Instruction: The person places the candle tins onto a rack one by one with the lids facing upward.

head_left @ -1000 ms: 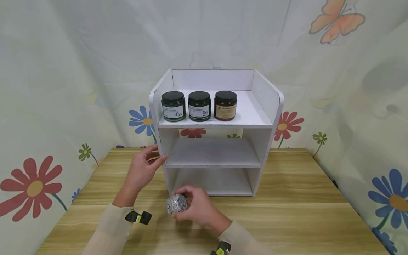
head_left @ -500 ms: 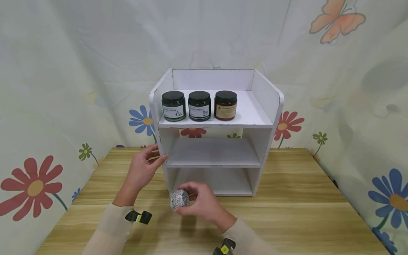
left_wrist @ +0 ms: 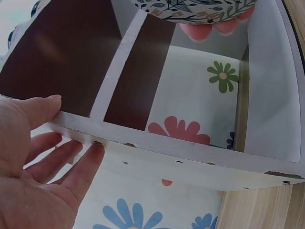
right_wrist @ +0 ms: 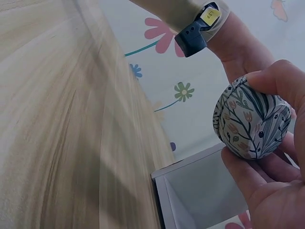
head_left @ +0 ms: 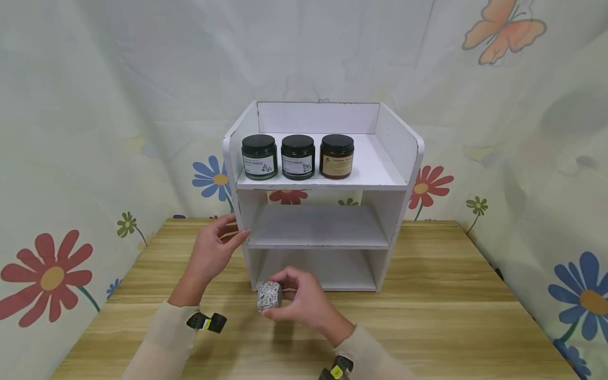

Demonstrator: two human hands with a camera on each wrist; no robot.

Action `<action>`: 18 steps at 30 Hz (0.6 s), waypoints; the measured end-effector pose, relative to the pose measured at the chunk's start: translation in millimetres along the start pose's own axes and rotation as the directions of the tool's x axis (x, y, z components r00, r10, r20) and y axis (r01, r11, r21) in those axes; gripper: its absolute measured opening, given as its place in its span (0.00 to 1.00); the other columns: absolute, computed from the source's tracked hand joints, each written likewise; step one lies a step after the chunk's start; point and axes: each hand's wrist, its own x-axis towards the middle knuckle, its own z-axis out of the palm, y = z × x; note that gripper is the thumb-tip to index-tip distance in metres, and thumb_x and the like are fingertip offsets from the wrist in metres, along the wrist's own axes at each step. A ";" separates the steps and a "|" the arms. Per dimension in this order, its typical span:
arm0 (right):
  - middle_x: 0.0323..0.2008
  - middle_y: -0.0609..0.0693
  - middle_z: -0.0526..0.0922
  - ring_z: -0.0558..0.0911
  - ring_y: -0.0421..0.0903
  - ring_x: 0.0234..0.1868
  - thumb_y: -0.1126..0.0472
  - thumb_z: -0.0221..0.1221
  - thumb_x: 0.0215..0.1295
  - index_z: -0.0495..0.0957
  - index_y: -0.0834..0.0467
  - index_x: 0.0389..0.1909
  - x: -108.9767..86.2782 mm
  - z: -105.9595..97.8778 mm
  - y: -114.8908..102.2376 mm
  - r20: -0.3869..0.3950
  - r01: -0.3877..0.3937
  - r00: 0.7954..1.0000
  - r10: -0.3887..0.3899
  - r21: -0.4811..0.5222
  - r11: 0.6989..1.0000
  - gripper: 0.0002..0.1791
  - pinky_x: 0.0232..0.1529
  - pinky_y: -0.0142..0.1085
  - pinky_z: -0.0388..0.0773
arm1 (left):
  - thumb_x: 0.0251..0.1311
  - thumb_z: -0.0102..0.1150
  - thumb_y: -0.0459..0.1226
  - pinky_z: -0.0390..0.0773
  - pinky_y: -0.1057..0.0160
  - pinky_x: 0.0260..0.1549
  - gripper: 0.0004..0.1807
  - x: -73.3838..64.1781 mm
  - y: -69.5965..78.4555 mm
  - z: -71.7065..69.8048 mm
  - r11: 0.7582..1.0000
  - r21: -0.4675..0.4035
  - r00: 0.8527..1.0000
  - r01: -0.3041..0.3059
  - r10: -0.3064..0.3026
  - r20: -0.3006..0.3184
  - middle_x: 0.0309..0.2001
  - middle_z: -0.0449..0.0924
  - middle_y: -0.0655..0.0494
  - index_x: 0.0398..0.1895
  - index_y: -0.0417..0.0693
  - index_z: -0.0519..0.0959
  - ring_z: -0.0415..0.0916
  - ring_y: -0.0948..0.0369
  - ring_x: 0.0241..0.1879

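Note:
Low in front of the white shelf unit (head_left: 400, 158), my right hand (head_left: 307, 302) holds a small round tin (head_left: 268, 295) with a leaf-and-flower pattern. The tin is tilted onto its side, above the tabletop. In the right wrist view, the thumb lies on one edge of the patterned tin (right_wrist: 250, 119) and the fingers support the opposite side. My left hand (head_left: 212, 252) grips the left side panel of the shelf. Its thumb is at the panel's front edge and its fingers (left_wrist: 83, 174) reach along the outer face.
On the top shelf stand two green jars, a left one (head_left: 259, 157) and a middle one (head_left: 297, 157), and an amber jar (head_left: 336, 157), all with black lids. Two lower shelves lie beneath. The wooden table (head_left: 442, 316) meets a flowered cloth backdrop (head_left: 142, 95).
My right hand has lifted the tin slightly and moved it to the right, turning it so its patterned side faces the head camera. My left hand has stayed on the shelf.

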 end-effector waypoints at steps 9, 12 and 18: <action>0.50 0.57 0.82 0.85 0.42 0.46 0.71 0.78 0.45 0.80 0.61 0.49 -0.6 -0.4 0.5 -0.007 0.031 1.000 -0.031 0.001 1.000 0.27 0.50 0.34 0.87 | 0.69 0.64 0.46 0.78 0.46 0.62 0.31 0.6 -0.2 0.8 1.000 -0.001 1.000 -0.010 0.010 0.000 0.70 0.73 0.44 0.73 0.50 0.71 0.75 0.41 0.67; 0.49 0.55 0.84 0.85 0.41 0.45 0.68 0.79 0.46 0.81 0.59 0.50 -0.5 -1.5 0.2 -0.008 0.049 0.999 -0.049 -0.023 0.999 0.27 0.50 0.34 0.87 | 0.69 0.64 0.46 0.78 0.46 0.62 0.31 0.6 0.0 0.9 1.000 -0.004 1.000 -0.011 0.011 0.003 0.70 0.73 0.45 0.73 0.51 0.71 0.75 0.41 0.67; 0.49 0.56 0.85 0.86 0.41 0.45 0.66 0.78 0.49 0.81 0.59 0.56 0.9 -5.5 -2.5 0.004 0.054 0.999 -0.054 -0.032 0.998 0.30 0.50 0.33 0.87 | 0.69 0.64 0.46 0.78 0.46 0.62 0.31 0.3 0.0 0.8 1.000 -0.007 1.000 -0.001 0.001 0.001 0.70 0.73 0.45 0.73 0.51 0.70 0.75 0.41 0.67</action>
